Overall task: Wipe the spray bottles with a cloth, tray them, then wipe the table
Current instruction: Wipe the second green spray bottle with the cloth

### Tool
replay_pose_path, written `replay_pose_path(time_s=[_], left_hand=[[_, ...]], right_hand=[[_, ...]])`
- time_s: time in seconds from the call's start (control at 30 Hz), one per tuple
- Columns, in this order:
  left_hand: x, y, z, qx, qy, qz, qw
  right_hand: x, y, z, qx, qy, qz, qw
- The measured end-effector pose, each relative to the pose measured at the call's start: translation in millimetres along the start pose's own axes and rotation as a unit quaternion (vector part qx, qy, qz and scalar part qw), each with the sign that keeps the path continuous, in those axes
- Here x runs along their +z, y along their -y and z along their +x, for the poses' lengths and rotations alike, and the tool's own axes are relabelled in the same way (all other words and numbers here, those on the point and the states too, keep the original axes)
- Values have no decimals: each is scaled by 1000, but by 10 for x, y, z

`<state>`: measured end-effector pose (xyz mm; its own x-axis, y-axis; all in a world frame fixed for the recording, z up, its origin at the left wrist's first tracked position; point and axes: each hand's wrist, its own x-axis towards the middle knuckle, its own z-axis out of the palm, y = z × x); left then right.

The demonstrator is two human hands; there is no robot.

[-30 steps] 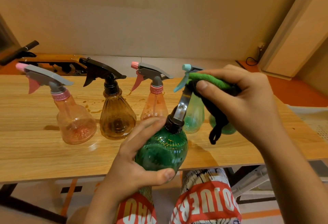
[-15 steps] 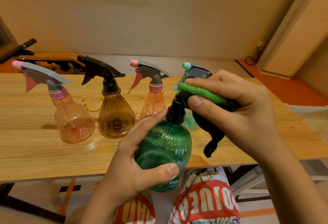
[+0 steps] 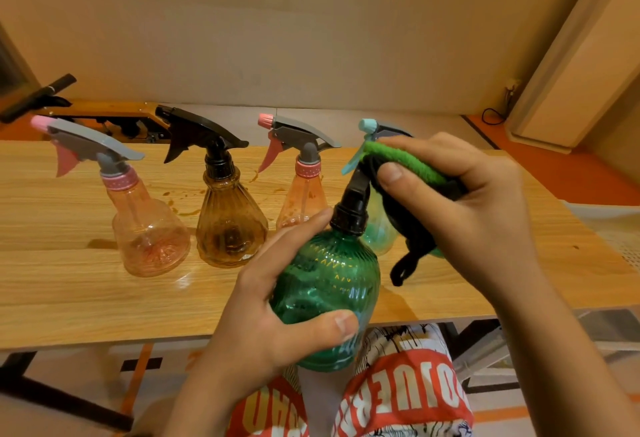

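Where stains show, wooden table (image 3: 69,284).

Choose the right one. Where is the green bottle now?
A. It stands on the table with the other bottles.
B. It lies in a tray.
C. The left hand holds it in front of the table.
C: the left hand grips the green bottle off the table, and the right hand presses the cloth on its sprayer.

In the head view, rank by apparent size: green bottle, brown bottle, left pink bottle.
1. green bottle, though it is held nearest the camera.
2-3. left pink bottle and brown bottle: too alike to rank.
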<state>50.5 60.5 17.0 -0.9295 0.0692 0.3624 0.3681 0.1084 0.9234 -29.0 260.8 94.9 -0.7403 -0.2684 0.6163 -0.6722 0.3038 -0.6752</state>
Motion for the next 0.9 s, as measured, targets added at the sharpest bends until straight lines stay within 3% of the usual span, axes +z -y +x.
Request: replay_pose_path(time_s=[0.13, 0.33, 0.47, 0.63, 0.9], left_hand=[[52, 7, 19, 6, -10, -29, 1000], [245, -14, 17, 21, -21, -61, 998], [322, -42, 0, 12, 13, -75, 997], [230, -24, -32, -22, 71, -124, 990], [194, 12, 24, -36, 32, -167, 985]], right_hand=[[134, 12, -143, -34, -26, 14, 999], [314, 13, -346, 22, -135, 124, 983], [355, 15, -356, 38, -178, 155, 971], [337, -55, -259, 89, -165, 227, 956], [303, -67, -243, 82, -124, 247, 958]])
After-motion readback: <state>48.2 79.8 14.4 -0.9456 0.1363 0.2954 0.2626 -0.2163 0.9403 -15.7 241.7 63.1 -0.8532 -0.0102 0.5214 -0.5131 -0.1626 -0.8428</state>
